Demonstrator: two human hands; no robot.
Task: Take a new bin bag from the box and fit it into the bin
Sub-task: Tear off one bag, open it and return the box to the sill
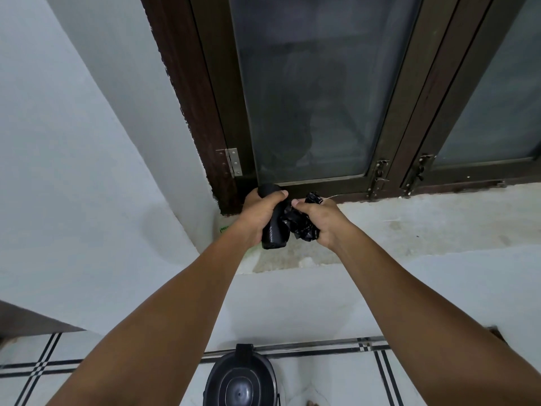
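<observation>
Black plastic fills both hands above the left end of the window sill (409,227). The left hand (259,213) is wrapped tight around a roll of bin bags (273,230), thumb pressed on its top end. The right hand (317,222) is clenched on a crumpled bin bag (301,225) (it touches the roll). A green-printed box (224,229) peeks out behind the left wrist, at the sill's corner. Far below, the black bin (241,382) stands on the tiled floor (336,373) near the wall.
</observation>
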